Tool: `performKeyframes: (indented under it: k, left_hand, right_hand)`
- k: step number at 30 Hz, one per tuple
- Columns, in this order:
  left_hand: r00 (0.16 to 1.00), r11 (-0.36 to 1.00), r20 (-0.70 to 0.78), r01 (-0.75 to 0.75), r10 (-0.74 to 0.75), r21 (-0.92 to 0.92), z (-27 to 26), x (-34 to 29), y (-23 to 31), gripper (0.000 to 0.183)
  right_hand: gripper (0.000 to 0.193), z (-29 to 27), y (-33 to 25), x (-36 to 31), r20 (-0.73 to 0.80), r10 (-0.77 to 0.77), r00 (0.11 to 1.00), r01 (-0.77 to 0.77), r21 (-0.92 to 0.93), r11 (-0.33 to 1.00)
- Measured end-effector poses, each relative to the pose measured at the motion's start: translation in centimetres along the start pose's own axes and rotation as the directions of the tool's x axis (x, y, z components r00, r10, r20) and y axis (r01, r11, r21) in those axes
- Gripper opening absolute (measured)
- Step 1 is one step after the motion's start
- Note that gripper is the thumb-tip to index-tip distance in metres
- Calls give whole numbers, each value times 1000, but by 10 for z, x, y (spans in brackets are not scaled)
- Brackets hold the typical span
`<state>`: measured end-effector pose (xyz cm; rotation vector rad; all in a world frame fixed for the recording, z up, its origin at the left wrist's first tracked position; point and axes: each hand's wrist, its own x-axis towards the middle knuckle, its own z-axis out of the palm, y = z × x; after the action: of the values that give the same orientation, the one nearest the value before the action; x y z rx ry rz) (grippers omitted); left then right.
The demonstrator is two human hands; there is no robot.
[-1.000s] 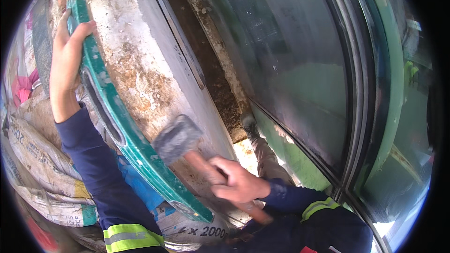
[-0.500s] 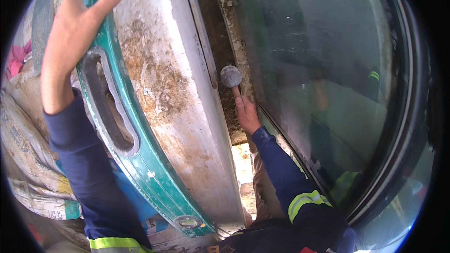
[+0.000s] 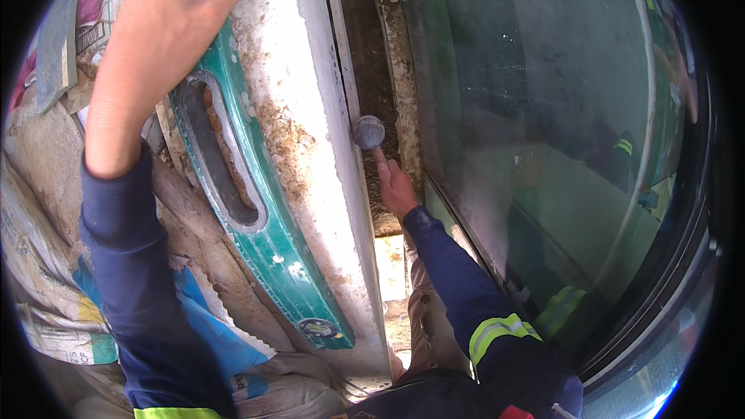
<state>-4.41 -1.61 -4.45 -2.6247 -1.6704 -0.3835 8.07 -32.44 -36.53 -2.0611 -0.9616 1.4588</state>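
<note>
My left hand (image 3: 159,43) grips the upper part of a long green spirit level (image 3: 275,225), its thumb over the right edge; some fingertips are cut off by the frame. The level lies along a pale, brown-stained slab (image 3: 291,112), with a grey-rimmed handle slot and a round vial near its lower end. My right hand (image 3: 398,188) is wrapped round the short handle of a mallet (image 3: 369,132). The mallet's round grey head is at the slab's right edge; whether it touches cannot be told.
A dark narrow gap (image 3: 374,54) runs between the slab and a large glass pane (image 3: 535,109) on the right. Dusty sacks (image 3: 39,217) and a blue-and-white bag (image 3: 221,326) lie at the left. My trouser leg (image 3: 429,318) shows below.
The mallet head has moved left, up to the slab's edge. In the picture, the level's upper part and my left hand sit farther right, partly because the view has shifted.
</note>
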Motion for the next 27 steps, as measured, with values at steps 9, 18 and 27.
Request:
performKeyframes:
  k: [9, 18, 27]
  left_hand:
    - [999, 996, -14, -46, 47, 72, 8, -3, -13, 65]
    - [998, 997, 34, -51, 49, 64, 6, 6, -14, 65]
    - [999, 997, 36, -30, 28, 69, 6, 5, -22, 66]
  right_hand:
    - [43, -25, -44, -25, -121, -237, 964, 256, 186, 949]
    - [46, -14, -5, -9, 114, -17, 993, 37, -180, 983]
    - [51, -36, -31, -23, -256, -275, 927, 288, 14, 957]
